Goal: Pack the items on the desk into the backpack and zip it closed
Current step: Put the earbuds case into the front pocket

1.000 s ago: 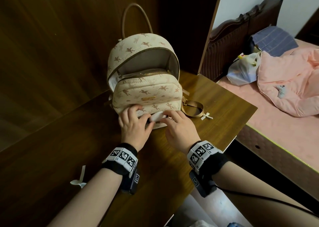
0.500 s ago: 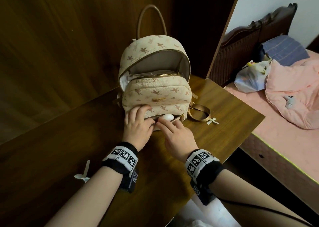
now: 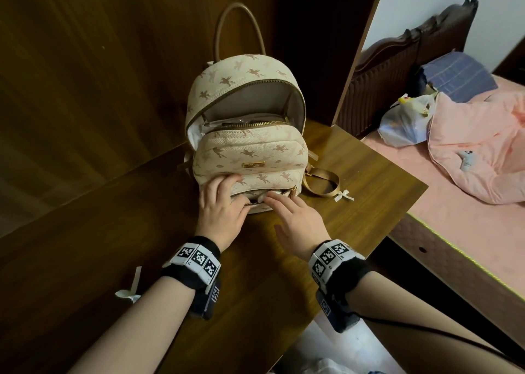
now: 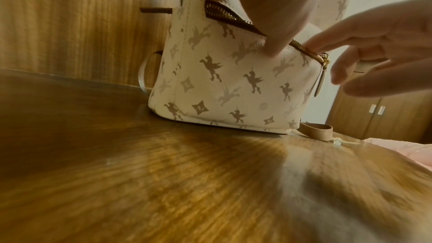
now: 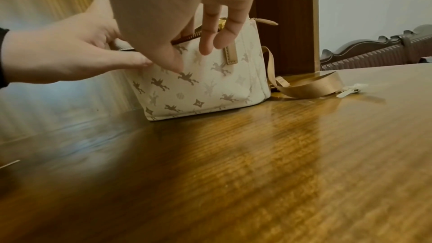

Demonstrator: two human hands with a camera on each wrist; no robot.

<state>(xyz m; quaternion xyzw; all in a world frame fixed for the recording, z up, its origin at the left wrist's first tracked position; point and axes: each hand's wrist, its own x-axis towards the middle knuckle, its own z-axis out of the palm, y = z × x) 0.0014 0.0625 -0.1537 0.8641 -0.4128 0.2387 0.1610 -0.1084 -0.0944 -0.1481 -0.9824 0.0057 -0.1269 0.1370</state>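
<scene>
While the left hand pinches the bag's pocket lip for access, the right hand's straight fingers probe inside, near the desk's right edge.

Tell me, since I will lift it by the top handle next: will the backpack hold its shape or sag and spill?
The backpack stands upright unaided, so it is probably fairly stiff. Its main compartment gapes open, so tilting could spill contents. The loose strap on the desk would likely dangle.
</scene>
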